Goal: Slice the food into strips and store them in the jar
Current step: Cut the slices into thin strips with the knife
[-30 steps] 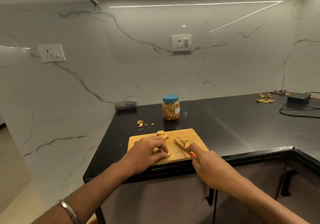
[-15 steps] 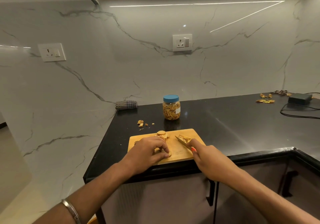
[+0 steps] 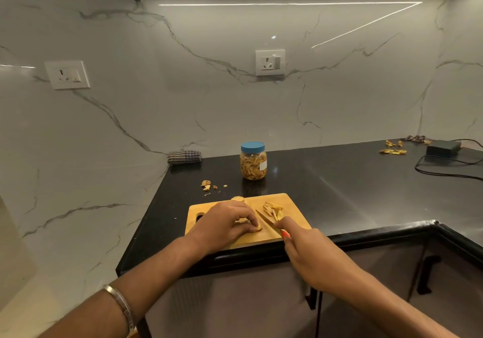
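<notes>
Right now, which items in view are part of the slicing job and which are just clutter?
In use: cutting board, knife, food piece under left hand, right hand, cut strips, jar.
Lying about: folded cloth, scraps, black box, cable.

Blue-lidded jar point(image 3: 253, 161), tan wooden board point(image 3: 292, 207), black counter point(image 3: 339, 180), checked cloth point(image 3: 184, 156)

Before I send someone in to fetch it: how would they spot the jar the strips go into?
On the black countertop, look behind the wooden cutting board, toward the marble wall. The jar stands upright there, apart from the board. It is the only clear container, with a blue lid, a small white label and pale strips showing inside.
</notes>
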